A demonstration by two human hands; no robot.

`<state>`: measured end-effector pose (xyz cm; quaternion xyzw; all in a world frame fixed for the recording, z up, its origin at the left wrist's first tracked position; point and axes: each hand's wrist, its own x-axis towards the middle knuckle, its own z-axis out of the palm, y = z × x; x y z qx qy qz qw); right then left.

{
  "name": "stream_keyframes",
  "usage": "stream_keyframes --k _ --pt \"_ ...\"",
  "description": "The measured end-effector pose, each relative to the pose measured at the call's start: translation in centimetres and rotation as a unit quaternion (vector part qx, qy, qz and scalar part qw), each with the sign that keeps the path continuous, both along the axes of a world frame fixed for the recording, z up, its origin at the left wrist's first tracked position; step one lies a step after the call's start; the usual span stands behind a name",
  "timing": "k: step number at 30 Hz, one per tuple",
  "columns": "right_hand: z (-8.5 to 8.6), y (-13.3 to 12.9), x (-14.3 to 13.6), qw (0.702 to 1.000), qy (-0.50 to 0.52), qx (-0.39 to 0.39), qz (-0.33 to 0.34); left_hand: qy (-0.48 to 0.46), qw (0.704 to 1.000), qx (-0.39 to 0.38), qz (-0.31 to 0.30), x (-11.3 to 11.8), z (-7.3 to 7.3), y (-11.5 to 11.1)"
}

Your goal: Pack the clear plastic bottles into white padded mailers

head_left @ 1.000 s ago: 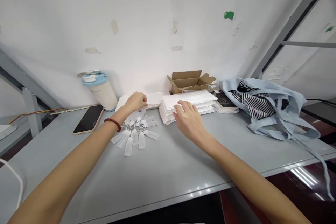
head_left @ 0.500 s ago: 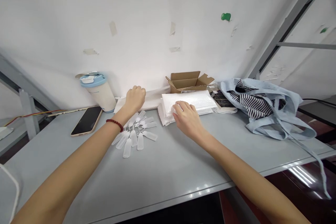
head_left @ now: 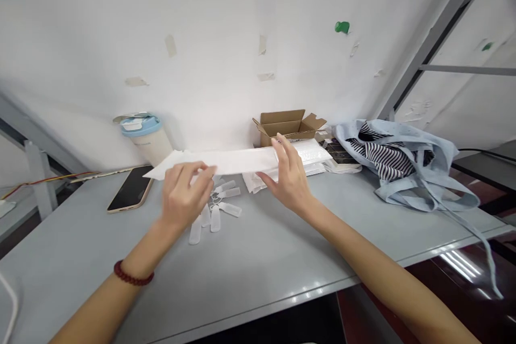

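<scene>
My left hand (head_left: 186, 193) pinches the lower edge of a long white paper strip (head_left: 242, 162), raised above the table. The strip's left end tapers to a point. My right hand (head_left: 288, 174) is at the other end, thumb and fingers spread around it; firm contact is not clear. Behind and below that hand lies a stack of white plastic-wrapped packets (head_left: 312, 151), partly covered. Translucent white tags (head_left: 215, 219) on rings lie fanned out under the strip, some hidden by my left hand.
A phone (head_left: 129, 189) and a cream tumbler with a blue lid (head_left: 151, 142) are at the left. An open cardboard box (head_left: 282, 121) stands against the wall. Farther right are a black item (head_left: 342, 153) and a light blue cloth bag (head_left: 403, 164), its strap hanging over the table edge.
My left hand came back toward me from the wall, bringing up the white paper strip. My right hand lifted off the packets and spread its fingers at the strip's right end.
</scene>
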<state>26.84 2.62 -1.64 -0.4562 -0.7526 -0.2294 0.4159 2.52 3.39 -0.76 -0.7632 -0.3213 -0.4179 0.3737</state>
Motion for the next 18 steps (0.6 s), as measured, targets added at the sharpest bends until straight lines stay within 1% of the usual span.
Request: stream_keyframes --k 2,3,5,7,8,9,10,11,12,13,14,15,16,17,18 --pt "0.1 -0.5 -0.2 0.997 -0.059 0.038 0.019 0.034 0.999 0.016 -0.037 -0.2 -0.9 -1.1" --pt "0.1 -0.7 -0.3 0.994 -0.086 0.052 0.029 0.044 0.998 0.012 -0.049 -0.4 -1.2 -1.3" --pt "0.1 -1.0 -0.5 0.989 -0.117 0.081 0.042 0.038 0.998 -0.016 -0.057 -0.9 -1.2 -1.5" --pt "0.0 -1.0 -0.6 0.986 -0.120 0.103 0.044 -0.017 0.998 -0.055 -0.037 -1.6 -0.6 -1.3" --pt "0.0 -1.0 -0.6 0.986 -0.118 0.111 0.042 -0.064 0.995 -0.074 -0.014 -2.1 -0.2 -1.1" --pt "0.0 -1.0 -0.5 0.986 -0.116 0.116 0.040 -0.123 0.988 -0.092 0.018 -2.6 0.3 -1.0" --pt "0.1 -0.9 -0.4 0.986 -0.114 0.118 0.037 -0.190 0.973 -0.121 0.051 -3.1 0.7 -0.8" --pt "0.1 -0.8 -0.3 0.986 -0.113 0.116 0.034 -0.265 0.947 -0.168 0.074 -3.7 1.2 -0.6" --pt "0.1 -0.8 -0.3 0.987 -0.113 0.112 0.031 -0.344 0.905 -0.238 0.076 -4.1 1.5 -0.4" --pt "0.1 -0.7 -0.2 0.987 -0.113 0.109 0.029 -0.418 0.846 -0.327 0.055 -4.5 1.8 -0.2" --pt "0.0 -0.7 -0.2 0.987 -0.115 0.105 0.026 -0.481 0.770 -0.419 0.017 -4.9 2.0 -0.1" --pt "-0.1 -0.7 -0.2 0.987 -0.119 0.102 0.023 -0.529 0.690 -0.493 -0.028 -5.1 2.1 0.0" --pt "-0.2 -0.7 -0.2 0.988 -0.122 0.096 0.018 -0.561 0.621 -0.544 -0.069 -5.3 2.1 0.1" --pt "-0.2 -0.9 -0.4 0.988 -0.128 0.086 0.011 -0.579 0.574 -0.571 -0.095 -5.5 2.1 0.2" --pt "-0.2 -1.1 -0.5 0.988 -0.136 0.069 0.003 -0.591 0.550 -0.580 -0.107 -5.6 2.1 0.3"
